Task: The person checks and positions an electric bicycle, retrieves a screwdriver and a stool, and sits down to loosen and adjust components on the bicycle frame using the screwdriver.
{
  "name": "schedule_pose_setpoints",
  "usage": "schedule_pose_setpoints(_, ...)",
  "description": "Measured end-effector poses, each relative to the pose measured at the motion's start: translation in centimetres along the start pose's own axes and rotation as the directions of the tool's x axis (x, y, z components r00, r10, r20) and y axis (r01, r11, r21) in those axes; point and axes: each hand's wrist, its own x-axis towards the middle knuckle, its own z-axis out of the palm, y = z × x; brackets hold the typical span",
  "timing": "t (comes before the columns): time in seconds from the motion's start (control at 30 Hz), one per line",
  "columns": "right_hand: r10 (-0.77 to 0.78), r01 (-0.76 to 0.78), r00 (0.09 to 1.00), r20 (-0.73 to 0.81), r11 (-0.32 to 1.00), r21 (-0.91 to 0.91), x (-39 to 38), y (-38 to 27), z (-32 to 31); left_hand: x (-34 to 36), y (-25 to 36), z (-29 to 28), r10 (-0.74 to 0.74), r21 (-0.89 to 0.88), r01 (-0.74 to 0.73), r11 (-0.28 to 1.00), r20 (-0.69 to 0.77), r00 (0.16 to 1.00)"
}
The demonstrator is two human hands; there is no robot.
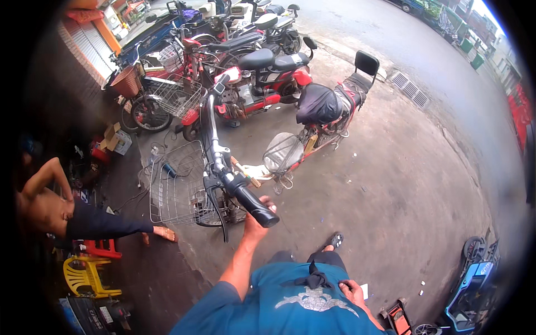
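In front of me is an electric bike's handlebar (213, 131), with a black rubber grip (254, 206) pointing toward me and a black brake lever (219, 215) beside it. My left hand (257, 219) is raised just under the grip, its fingers curled and partly hidden behind it. Whether it holds the grip or something beneath cannot be made out. A wire basket (178, 181) is fixed ahead of the handlebar. Low at my right side, my right hand (353, 292) rests against my teal shirt (268, 290), fingers bent inward. A small white piece (365, 290) shows beside it.
Several parked scooters (257, 58) crowd the far left. The bike's rear seat (319, 104) has a dark cover. A bare-chested person (47, 209) sits at left near a yellow plastic chair (89, 276). Cables lie by the basket. A blue vehicle (469, 296) stands at lower right.
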Motion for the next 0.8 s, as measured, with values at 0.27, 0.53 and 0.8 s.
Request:
schedule_pose_setpoints(0.27, -0.194, 0.253, 0.955, 0.225, 0.929, -0.272, 15.5, -10.3, -7.6, 6.6, -1.7, 4.0, -0.086, 0.008, 0.092, 0.996, -0.272, 0.958)
schedule_pose_setpoints(0.53, -0.153, 0.602, 0.711, 0.687, 0.637, -0.482, 29.2, -24.3, -8.3, 6.5, -3.0, 8.5, -0.293, 0.077, 0.343, 0.936, -0.367, 0.883)
schedule_pose_setpoints(0.8, -0.627, 0.848, 0.353, 0.694, 0.527, 0.045, 36.8, -48.1, 5.6, 6.9, -5.3, 9.5, -0.491, 0.109, 0.560, 0.822, -0.364, 0.791)
